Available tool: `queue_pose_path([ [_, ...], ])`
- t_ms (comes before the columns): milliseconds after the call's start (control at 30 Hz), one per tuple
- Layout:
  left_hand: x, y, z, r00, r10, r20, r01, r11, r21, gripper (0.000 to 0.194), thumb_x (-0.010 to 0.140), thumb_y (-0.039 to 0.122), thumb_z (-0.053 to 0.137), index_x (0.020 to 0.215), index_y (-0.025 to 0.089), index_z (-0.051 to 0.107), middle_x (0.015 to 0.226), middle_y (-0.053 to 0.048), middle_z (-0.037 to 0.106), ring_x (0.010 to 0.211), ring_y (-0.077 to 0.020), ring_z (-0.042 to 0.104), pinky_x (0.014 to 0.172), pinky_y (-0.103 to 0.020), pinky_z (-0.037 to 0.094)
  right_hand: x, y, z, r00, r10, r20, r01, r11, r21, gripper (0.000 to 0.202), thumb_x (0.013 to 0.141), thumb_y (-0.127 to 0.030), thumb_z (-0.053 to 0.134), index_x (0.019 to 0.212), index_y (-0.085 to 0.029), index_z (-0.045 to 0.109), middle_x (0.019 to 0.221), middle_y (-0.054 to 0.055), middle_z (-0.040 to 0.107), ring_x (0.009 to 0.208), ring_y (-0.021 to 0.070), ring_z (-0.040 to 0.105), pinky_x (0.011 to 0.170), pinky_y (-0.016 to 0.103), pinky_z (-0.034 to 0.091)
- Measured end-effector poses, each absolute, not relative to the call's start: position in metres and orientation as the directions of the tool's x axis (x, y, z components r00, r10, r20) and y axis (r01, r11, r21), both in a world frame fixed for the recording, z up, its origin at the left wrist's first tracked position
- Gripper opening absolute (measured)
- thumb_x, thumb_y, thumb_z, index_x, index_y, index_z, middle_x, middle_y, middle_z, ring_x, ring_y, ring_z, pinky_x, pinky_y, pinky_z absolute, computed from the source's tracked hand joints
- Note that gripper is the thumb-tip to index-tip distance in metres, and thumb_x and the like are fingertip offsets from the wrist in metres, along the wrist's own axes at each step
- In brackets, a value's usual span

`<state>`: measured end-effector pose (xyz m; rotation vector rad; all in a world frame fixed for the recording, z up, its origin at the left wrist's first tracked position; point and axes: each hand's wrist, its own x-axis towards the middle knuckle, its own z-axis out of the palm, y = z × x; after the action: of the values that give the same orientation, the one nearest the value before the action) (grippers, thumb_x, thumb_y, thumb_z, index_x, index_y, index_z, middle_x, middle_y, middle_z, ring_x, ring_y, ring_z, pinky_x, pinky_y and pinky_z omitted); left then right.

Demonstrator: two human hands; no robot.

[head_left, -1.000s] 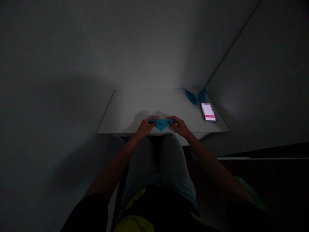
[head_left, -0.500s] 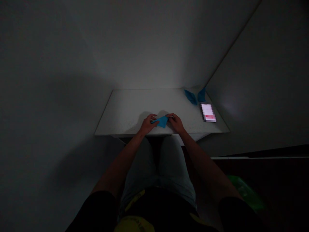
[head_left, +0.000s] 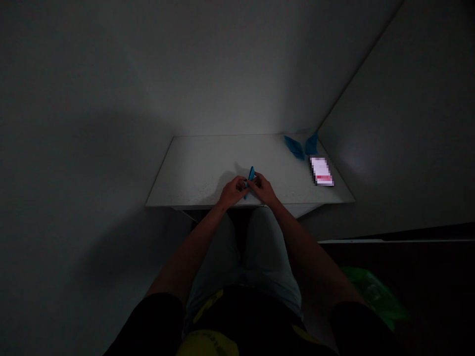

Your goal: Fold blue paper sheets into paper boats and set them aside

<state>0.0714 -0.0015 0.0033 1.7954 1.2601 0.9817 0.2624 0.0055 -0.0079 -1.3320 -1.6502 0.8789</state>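
Note:
Close to the front edge of the white table (head_left: 200, 163), a small piece of folded blue paper (head_left: 251, 173) is held between my two hands. It stands on edge, so I see it as a narrow shape; its middle is hidden by fingers. My left hand (head_left: 233, 191) grips it from the left, fingers curled. From the right, my right hand (head_left: 264, 189) pinches it with thumb and fingers. The two hands nearly touch. Two folded blue paper shapes, one slanted (head_left: 294, 148) and one upright (head_left: 311, 144), rest at the table's back right corner.
A phone with a lit, blurred screen (head_left: 321, 171) lies on the table's right side. Walls border the table behind and at the right. A green plastic bag (head_left: 374, 291) is on the dark floor at lower right. The room is dim.
My hands have come closer together. The blue paper has turned from lying broad side up to standing on edge, pointing away from me.

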Motion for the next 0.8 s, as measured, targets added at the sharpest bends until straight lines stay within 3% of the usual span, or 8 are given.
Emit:
queue_pose_path([
  [233, 0.068, 0.0, 0.003, 0.321, 0.939, 0.124, 0.433, -0.261, 0.863, 0.053, 0.089, 0.036, 0.083, 0.138, 0.024, 0.068, 0.1, -0.001, 0.08, 0.089, -0.0189, 0.075, 0.085, -0.031, 0.057, 0.269, 0.005, -0.001, -0.179, 0.973, 0.148, 0.443, 0.214, -0.871, 0.059, 0.091, -0.061, 0.074, 0.132, -0.019, 0.068, 0.092, 0.006, 0.077, 0.079, 0.0223, 0.071, 0.075, 0.035, 0.057],
  [333, 0.068, 0.001, 0.004, 0.338, 0.933, 0.123, 0.447, -0.274, 0.851, 0.056, 0.088, 0.037, 0.083, 0.141, 0.023, 0.069, 0.099, -0.001, 0.081, 0.088, -0.0186, 0.075, 0.086, -0.03, 0.058, 0.269, 0.005, -0.002, -0.178, 0.973, 0.147, 0.453, 0.214, -0.865, 0.056, 0.092, -0.062, 0.073, 0.128, -0.019, 0.07, 0.091, 0.005, 0.077, 0.078, 0.0219, 0.071, 0.075, 0.034, 0.057],
  [567, 0.068, 0.002, 0.003, 0.342, 0.931, 0.129, 0.437, -0.279, 0.855, 0.062, 0.086, 0.047, 0.086, 0.141, 0.023, 0.071, 0.104, -0.002, 0.081, 0.086, -0.0174, 0.074, 0.086, -0.03, 0.059, 0.273, 0.007, -0.005, -0.178, 0.971, 0.161, 0.403, 0.221, -0.888, 0.06, 0.094, -0.05, 0.068, 0.145, -0.018, 0.063, 0.097, 0.005, 0.079, 0.086, 0.022, 0.073, 0.087, 0.038, 0.06],
  [800, 0.068, 0.002, 0.003, 0.35, 0.928, 0.127, 0.428, -0.279, 0.859, 0.06, 0.087, 0.05, 0.084, 0.14, 0.025, 0.072, 0.097, 0.0, 0.08, 0.083, -0.0166, 0.072, 0.084, -0.03, 0.058, 0.275, 0.008, -0.004, -0.174, 0.969, 0.176, 0.443, 0.236, -0.865, 0.049, 0.092, -0.047, 0.068, 0.132, -0.02, 0.07, 0.089, 0.004, 0.078, 0.08, 0.0217, 0.071, 0.077, 0.034, 0.059],
])
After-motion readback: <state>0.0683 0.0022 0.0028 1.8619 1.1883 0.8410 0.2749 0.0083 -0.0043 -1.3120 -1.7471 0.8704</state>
